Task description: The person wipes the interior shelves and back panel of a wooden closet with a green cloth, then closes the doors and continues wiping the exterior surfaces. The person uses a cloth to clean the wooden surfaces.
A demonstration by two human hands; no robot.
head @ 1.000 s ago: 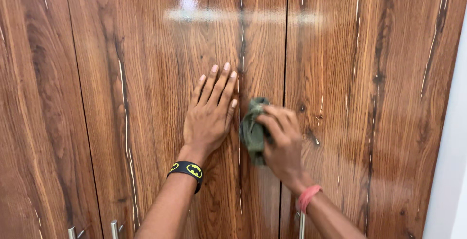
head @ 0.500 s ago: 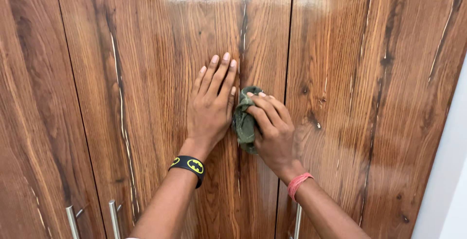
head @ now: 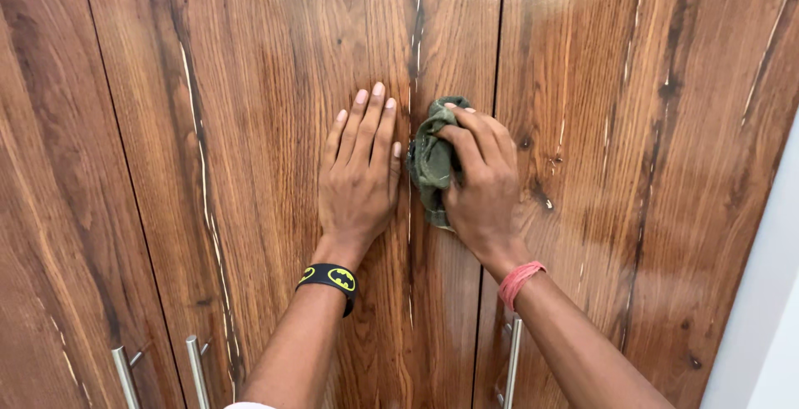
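My left hand (head: 359, 178) lies flat, fingers together and pointing up, on a glossy brown wooden wardrobe door (head: 250, 126). A black wristband with a yellow emblem (head: 329, 279) is on that wrist. My right hand (head: 481, 184) presses a crumpled dark green cloth (head: 431, 163) against the same door, just right of the left hand's little finger and beside the seam between doors (head: 497, 84). A pink band (head: 519, 280) circles the right wrist. Part of the cloth is hidden under my fingers.
Several tall wood-grain door panels fill the view. Metal bar handles stand at the lower left (head: 125, 376) (head: 196, 369) and below my right wrist (head: 513, 363). A white wall edge (head: 770, 292) runs down the right side.
The view has shifted, so both hands sit higher and further left in the frame. My right hand with the cloth has moved slightly along the door; the left hand stays pressed flat.
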